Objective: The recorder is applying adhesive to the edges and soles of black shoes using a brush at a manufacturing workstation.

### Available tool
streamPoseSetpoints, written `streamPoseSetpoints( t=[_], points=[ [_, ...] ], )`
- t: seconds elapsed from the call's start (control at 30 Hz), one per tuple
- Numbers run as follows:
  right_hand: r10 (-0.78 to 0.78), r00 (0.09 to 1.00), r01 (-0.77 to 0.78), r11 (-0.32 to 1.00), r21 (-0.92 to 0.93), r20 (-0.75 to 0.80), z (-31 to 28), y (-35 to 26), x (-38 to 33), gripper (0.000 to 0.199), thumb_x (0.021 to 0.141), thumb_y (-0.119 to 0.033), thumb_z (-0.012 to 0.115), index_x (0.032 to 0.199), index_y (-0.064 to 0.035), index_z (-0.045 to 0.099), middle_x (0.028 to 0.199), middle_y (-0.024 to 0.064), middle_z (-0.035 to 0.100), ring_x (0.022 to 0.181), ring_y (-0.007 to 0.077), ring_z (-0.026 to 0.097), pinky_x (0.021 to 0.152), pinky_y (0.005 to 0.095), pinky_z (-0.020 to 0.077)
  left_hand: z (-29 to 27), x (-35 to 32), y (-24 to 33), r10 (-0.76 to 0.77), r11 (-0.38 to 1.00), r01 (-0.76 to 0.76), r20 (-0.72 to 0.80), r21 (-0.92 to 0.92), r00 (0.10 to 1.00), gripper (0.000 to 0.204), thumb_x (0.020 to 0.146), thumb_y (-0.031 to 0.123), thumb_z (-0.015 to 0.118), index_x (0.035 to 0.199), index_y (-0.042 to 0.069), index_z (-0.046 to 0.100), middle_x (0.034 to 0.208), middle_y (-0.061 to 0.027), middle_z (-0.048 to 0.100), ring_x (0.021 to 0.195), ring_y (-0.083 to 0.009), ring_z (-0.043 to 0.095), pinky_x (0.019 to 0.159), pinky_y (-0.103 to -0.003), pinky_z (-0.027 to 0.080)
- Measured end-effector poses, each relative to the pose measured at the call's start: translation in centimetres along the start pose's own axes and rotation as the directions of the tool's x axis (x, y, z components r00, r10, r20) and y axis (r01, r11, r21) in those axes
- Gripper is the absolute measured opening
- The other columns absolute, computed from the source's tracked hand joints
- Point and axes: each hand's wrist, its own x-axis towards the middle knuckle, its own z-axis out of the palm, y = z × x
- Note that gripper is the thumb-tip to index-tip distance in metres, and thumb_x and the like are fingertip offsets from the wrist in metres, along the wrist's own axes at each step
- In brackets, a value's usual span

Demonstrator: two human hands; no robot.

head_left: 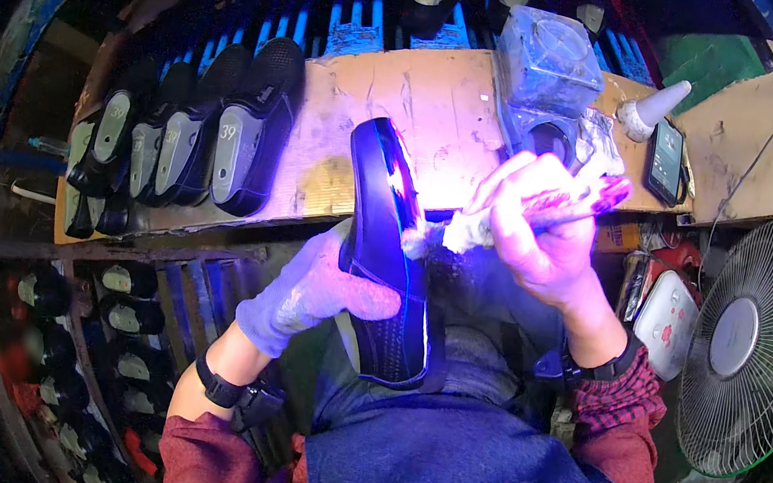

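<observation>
In my left hand (308, 295), covered by a pale glove, is a black shoe upper (380, 202) with a perforated section at its lower end. The thumb lies across the upper and the fingers go behind it, out of sight. My bare right hand (541, 236) closes around a brush (594, 201) with a pink-stained handle. Its whitish bristle end is at the upper's right edge, where a strip shines wet under bright violet light. Glare makes it hard to tell whether the bristles touch.
Several black shoes (255, 129) stand on the cardboard-covered bench (347, 92) at left. A cloudy plastic box (548, 63), a white cone-shaped nozzle (653, 110) and a phone (669, 160) are at right. A fan (745, 344) stands close on my right; a shoe rack (94, 302) is lower left.
</observation>
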Motion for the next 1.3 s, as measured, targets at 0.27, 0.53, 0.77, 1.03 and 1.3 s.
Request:
streamPoseSetpoints(
  t=[0.27, 0.53, 0.77, 1.03, 1.3],
  points=[
    [0.296, 0.892, -0.358, 0.924, -0.134, -0.34, -5.7, 0.9, -0.3, 0.013, 0.094, -0.012, 0.065, 0.089, -0.0021, 0.059, 0.076, 0.0038, 0.06, 0.063, 0.0141, 0.06, 0.057, 0.0285, 0.0467, -0.3, 3.2, -1.7, 0.077, 0.868, -0.116, -0.099, -0.484, 0.992, 0.04, 0.104, 0.031, 0.047, 0.129, 0.002, 0.057, 0.121, -0.0082, 0.064, 0.111, -0.0161, 0.062, 0.097, -0.034, 0.051],
    [-0.045, 0.962, -0.184, 0.622, -0.761, -0.269, -11.4, 4.6, -0.7, 0.007, 0.098, -0.009, 0.059, 0.096, -0.0024, 0.059, 0.081, 0.0028, 0.063, 0.07, 0.0086, 0.061, 0.064, 0.0248, 0.0517, 5.4, -0.3, -4.7, 0.25, 0.718, -0.362, -0.265, -0.595, 0.931, 0.063, 0.101, 0.055, 0.044, 0.144, 0.009, 0.043, 0.127, -0.0099, 0.061, 0.112, -0.024, 0.063, 0.098, -0.045, 0.051],
    [0.286, 0.859, -0.401, 0.892, -0.209, -0.425, -6.8, 2.3, -2.5, 0.008, 0.101, -0.009, 0.055, 0.096, -0.0031, 0.054, 0.085, 0.0066, 0.062, 0.071, 0.0106, 0.063, 0.064, 0.0224, 0.0524, 4.9, 1.1, -6.7, 0.068, 0.699, -0.22, -0.243, -0.68, 0.968, 0.049, 0.102, 0.042, 0.05, 0.138, 0.008, 0.047, 0.118, -0.0082, 0.064, 0.101, -0.02, 0.067, 0.089, -0.036, 0.055],
    [0.31, 0.94, -0.342, 0.852, -0.396, -0.145, 1.7, 5.1, 6.5, 0.033, 0.091, -0.03, 0.065, 0.088, 0.0012, 0.056, 0.074, 0.0149, 0.061, 0.066, 0.0303, 0.066, 0.062, 0.0418, 0.0504, 4.9, 1.6, -6.8, 0.081, 0.719, -0.262, -0.297, -0.644, 0.951, 0.052, 0.099, 0.033, 0.059, 0.142, 0.011, 0.041, 0.124, -0.0066, 0.059, 0.104, -0.0176, 0.065, 0.086, -0.037, 0.057],
    [0.262, 0.953, -0.302, 0.818, -0.49, -0.15, 2.4, 3.1, 4.2, 0.023, 0.09, -0.024, 0.067, 0.082, -0.0035, 0.059, 0.063, 0.0099, 0.059, 0.057, 0.0223, 0.063, 0.057, 0.0354, 0.0504, 4.7, 1.6, -7.2, 0.105, 0.749, -0.266, -0.288, -0.607, 0.952, 0.046, 0.101, 0.034, 0.055, 0.139, 0.009, 0.044, 0.117, -0.0059, 0.061, 0.098, -0.0167, 0.066, 0.083, -0.036, 0.058]
  ],
)
